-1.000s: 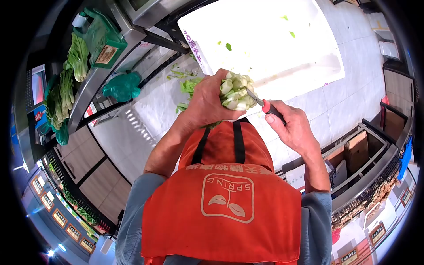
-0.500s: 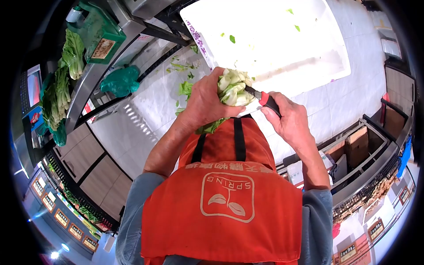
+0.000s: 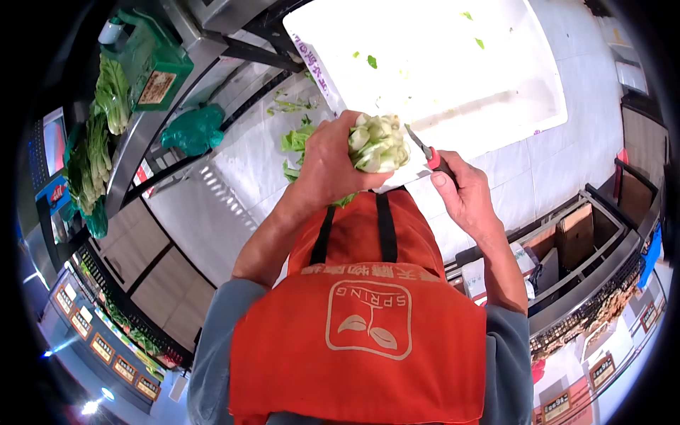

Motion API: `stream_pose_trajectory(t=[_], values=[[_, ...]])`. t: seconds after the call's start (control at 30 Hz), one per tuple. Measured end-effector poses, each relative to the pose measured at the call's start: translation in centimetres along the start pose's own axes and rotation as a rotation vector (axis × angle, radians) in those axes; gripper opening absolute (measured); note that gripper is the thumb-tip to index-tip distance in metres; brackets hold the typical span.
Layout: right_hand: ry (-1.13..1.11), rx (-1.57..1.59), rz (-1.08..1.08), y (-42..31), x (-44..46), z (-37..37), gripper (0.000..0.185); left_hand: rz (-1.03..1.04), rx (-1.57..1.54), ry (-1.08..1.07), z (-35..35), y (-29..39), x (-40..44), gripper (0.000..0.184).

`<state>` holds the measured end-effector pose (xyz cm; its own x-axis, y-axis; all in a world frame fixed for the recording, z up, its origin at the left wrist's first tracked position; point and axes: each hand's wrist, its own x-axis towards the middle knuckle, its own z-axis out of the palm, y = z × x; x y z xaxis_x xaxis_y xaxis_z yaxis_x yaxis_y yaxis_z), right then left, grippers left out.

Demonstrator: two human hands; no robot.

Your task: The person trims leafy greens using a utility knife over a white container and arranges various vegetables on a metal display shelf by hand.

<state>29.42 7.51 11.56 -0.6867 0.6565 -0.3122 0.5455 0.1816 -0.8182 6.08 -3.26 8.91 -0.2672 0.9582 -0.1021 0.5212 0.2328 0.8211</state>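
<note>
My left hand [image 3: 329, 154] is wrapped round a bunch of leafy greens [image 3: 380, 144], its pale cut stem ends turned to the right. Green leaves stick out behind and below the hand. In my right hand [image 3: 464, 193] is a small knife [image 3: 432, 152] with a red and black handle. Its dark blade points up and left, a short way from the stem ends and apart from them. Beyond both hands lies a large white bin [image 3: 453, 64] with a few scraps of leaf in it.
Leaf scraps [image 3: 290, 106] lie on the tiled floor at left. A green plastic bag [image 3: 193, 130] hangs by the metal counter, which bears a green container [image 3: 152, 71] and more leafy greens [image 3: 91, 159]. At right stands a metal rack [image 3: 577, 237].
The knife blade has come away from the stems, to the right. The stem ends now show more fully, turned further toward the camera. My left hand keeps its hold on the bunch.
</note>
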Motion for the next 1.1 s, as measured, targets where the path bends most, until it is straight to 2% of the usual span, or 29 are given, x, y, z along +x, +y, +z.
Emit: stream_pose_trajectory(t=[0.2, 0.33, 0.43, 0.5, 0.53, 0.57, 0.67, 0.77, 0.83, 0.9, 0.97, 1.03, 1.07, 1.1], values=[[-0.036, -0.062, -0.086, -0.4, 0.4, -0.2, 0.04, 0.005, 0.124, 0.021, 1.2, 1.5, 0.3, 0.071], [0.015, -0.139, -0.097, 0.2, 0.7, -0.5, 0.043, -0.09, -0.058, -0.079, 1.7, 1.9, 0.6, 0.071], [-0.138, -0.179, 0.32, 5.2, 2.2, -1.1, 0.049, -0.194, -0.223, -0.207, 1.8, 3.0, 0.4, 0.071], [-0.081, -0.098, 0.245, 7.0, 1.4, -1.1, 0.053, -0.191, -0.236, -0.183, 1.9, 3.4, 0.9, 0.07], [-0.098, 0.116, 0.309, 7.1, 1.1, -1.5, 0.052, -0.202, -0.186, -0.175, 1.8, 3.6, 1.3, 0.071], [-0.11, 0.332, 0.378, 7.0, 0.5, -1.8, 0.052, -0.176, -0.185, -0.164, 2.0, 3.5, 0.9, 0.07], [-0.031, 0.751, 0.369, 5.3, 1.1, -2.1, 0.052, -0.032, -0.175, -0.14, 2.2, 3.7, 1.4, 0.067], [-0.185, 0.857, 0.441, 4.4, 0.3, -1.4, 0.054, 0.137, 0.037, -0.21, 2.1, 6.0, 0.9, 0.076], [-0.394, 0.809, 0.486, 5.6, -0.1, -1.4, 0.055, 0.264, 0.181, -0.231, 2.2, 7.0, 0.3, 0.078], [-0.419, 1.014, 0.571, 4.5, -0.7, -1.6, 0.053, 0.437, 0.109, -0.249, 2.9, 6.3, -0.3, 0.074], [-0.467, 0.757, 0.36, 3.5, -1.0, -2.0, 0.049, 0.466, 0.288, -0.297, 2.9, 7.2, -0.7, 0.07], [-0.313, 0.914, 0.292, 3.4, -2.5, -0.1, 0.046, 0.477, 0.267, -0.343, 2.0, 7.8, -0.9, 0.07], [-0.374, 0.969, 0.358, 2.9, -2.8, -0.4, 0.048, 0.6, 0.27, -0.235, 1.9, 7.4, -1.2, 0.068], [-0.437, 1.02, 0.438, 2.2, -3.6, -0.8, 0.05, 0.607, 0.276, -0.274, 1.3, 7.5, -1.4, 0.07]])
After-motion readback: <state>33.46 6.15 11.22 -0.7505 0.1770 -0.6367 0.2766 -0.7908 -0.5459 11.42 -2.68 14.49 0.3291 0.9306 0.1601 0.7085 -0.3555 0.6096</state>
